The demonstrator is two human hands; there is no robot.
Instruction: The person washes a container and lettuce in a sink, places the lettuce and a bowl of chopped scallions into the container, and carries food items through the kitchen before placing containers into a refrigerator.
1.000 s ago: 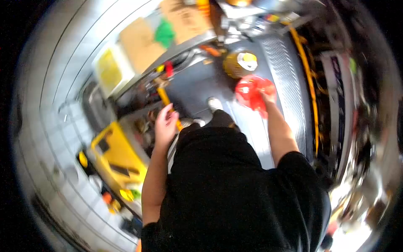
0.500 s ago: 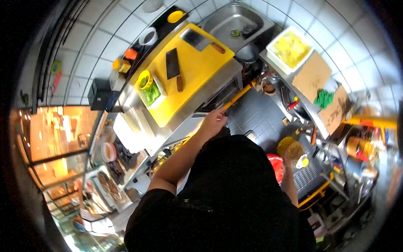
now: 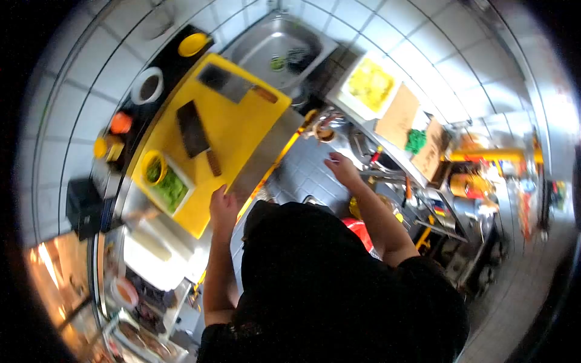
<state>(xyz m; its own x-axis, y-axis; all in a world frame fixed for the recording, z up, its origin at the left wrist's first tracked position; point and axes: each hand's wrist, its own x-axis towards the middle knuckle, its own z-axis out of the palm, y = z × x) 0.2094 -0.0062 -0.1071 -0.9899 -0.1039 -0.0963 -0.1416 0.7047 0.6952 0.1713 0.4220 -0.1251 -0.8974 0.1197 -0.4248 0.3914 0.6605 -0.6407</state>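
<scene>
My left hand [image 3: 223, 207] is beside the front edge of the yellow cutting board [image 3: 233, 142], its fingers partly apart and holding nothing that shows. Out over the floor, my right hand [image 3: 343, 170] has its fingers spread and empty. On the board lie a dark cleaver [image 3: 192, 129] with a wooden handle and a second cleaver [image 3: 227, 83]. A white tray of green leaves [image 3: 172, 190] holds a small yellow bowl [image 3: 154, 167] at the board's near left corner. The red basin [image 3: 359, 232] shows partly behind my right forearm, apart from the hand.
A metal sink [image 3: 275, 45] is behind the board. Right of it, a white container of yellow pieces [image 3: 370, 86] and cardboard [image 3: 397, 115] with a green cloth [image 3: 416, 141] lie on a counter. A black box [image 3: 85, 207] stands at the left.
The view has swung round toward the cutting board. My right hand has let go of the red basin and come up and forward. My left hand is now close to the board's edge.
</scene>
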